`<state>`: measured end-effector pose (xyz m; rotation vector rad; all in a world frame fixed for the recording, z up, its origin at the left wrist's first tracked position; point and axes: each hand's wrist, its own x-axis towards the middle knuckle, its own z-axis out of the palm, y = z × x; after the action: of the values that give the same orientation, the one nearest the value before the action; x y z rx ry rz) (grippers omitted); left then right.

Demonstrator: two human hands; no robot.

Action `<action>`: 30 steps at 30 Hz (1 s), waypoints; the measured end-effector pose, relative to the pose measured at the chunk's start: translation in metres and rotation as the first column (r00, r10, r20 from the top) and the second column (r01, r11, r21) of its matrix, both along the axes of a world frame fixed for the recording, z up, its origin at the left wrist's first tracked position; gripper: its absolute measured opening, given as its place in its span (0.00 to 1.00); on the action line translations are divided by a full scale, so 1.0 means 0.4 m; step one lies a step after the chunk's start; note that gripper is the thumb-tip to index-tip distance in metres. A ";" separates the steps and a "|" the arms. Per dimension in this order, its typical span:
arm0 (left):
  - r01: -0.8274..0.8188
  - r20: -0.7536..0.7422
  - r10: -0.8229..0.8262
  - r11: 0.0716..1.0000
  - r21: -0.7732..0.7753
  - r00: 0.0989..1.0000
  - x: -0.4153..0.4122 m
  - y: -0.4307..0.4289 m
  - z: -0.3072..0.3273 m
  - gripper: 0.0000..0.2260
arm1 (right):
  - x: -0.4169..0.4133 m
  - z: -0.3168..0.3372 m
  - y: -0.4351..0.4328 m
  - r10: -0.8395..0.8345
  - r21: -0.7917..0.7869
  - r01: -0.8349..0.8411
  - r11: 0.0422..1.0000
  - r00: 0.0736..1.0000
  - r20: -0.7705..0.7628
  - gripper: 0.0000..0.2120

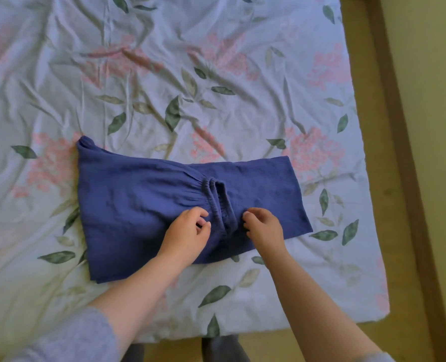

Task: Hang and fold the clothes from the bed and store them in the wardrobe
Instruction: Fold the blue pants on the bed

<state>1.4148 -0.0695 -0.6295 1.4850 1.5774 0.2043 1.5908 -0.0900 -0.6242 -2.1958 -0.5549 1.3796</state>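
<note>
**Grey sleeves, bare forearms, both hands on a blue garment**

Grey sleeves [68, 335] end short of the wrists and bare forearms reach out over the bed. The left hand [188, 231] sits on the blue garment [138, 199], fingers and thumb curled close together, pinching the cloth just left of the gathered elastic waistband [212, 202]. The right hand [263, 226] is just on the other side of that waistband, fingers curled under with the tips pressed into the fabric; I cannot tell whether it has cloth caught in them.

The garment lies flat and folded under both hands, spreading further to the left of the left hand than to the right of the right one. Its waistband runs away from the hands, between them. Under it, and well beyond the hands, is a crumpled floral bedsheet [216, 87] with pink blossoms and green leaves. Off to the right of the right hand, past the mattress edge, runs a brown wooden strip [399, 178]
</note>
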 end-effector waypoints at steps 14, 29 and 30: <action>0.108 -0.131 -0.076 0.959 0.263 0.988 -0.181 0.150 0.014 0.21 | -0.126 -0.008 0.074 0.279 0.021 -0.282 0.959 0.957 0.077 0.13; 0.199 0.006 -0.203 0.967 0.162 0.979 -0.306 0.042 0.066 0.45 | -0.214 0.149 0.145 0.144 0.092 -0.133 0.987 0.982 -0.119 0.12; 0.250 -0.005 -0.251 0.962 0.111 0.968 -0.318 0.003 0.073 0.52 | -0.227 0.170 0.154 0.143 0.099 -0.130 0.987 0.981 -0.132 0.10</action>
<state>1.2875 -0.0684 -0.6002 1.7516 1.3728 0.1535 1.5002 -0.0284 -0.5564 -2.0043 -0.7133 1.5328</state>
